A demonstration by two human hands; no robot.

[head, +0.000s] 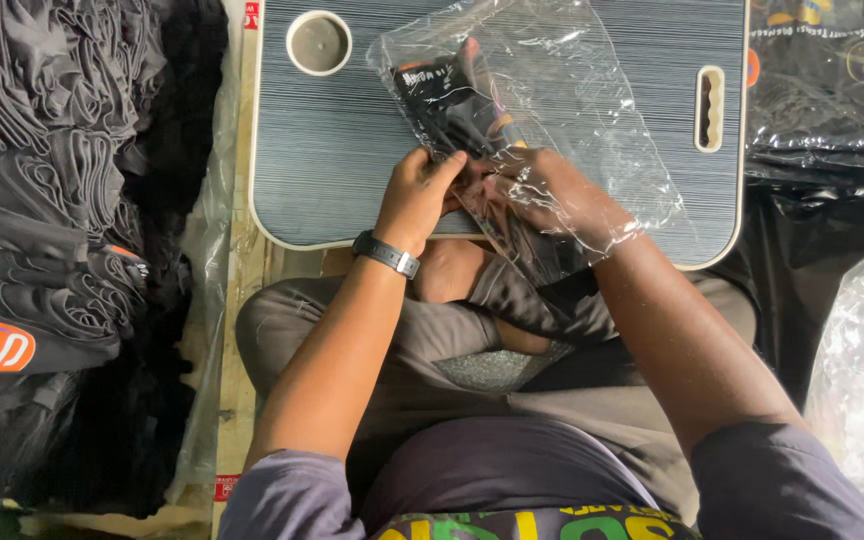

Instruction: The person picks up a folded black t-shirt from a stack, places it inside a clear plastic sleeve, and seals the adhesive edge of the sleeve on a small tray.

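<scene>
Clear plastic bag (592, 120) over the tabletop (352, 150): right hand (552, 195) inside grips a black garment (452, 100); left hand (417, 195) pinches the opening.

Grey lap tray (332, 150); folded black garments (42, 230) stacked, perhaps shirts.

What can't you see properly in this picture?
Head view only:
- Right hand: it sits inside the clear plastic bag, whose crinkles and shine blur the fingers.
- Black garment: folded up in the bag, so its full shape is hidden.
- Left hand: its fingertips are tucked behind the bag's edge.
- Stacks of dark clothes: cut off by the left edge.
- Lap table: its top is cut off by the upper edge.
</scene>
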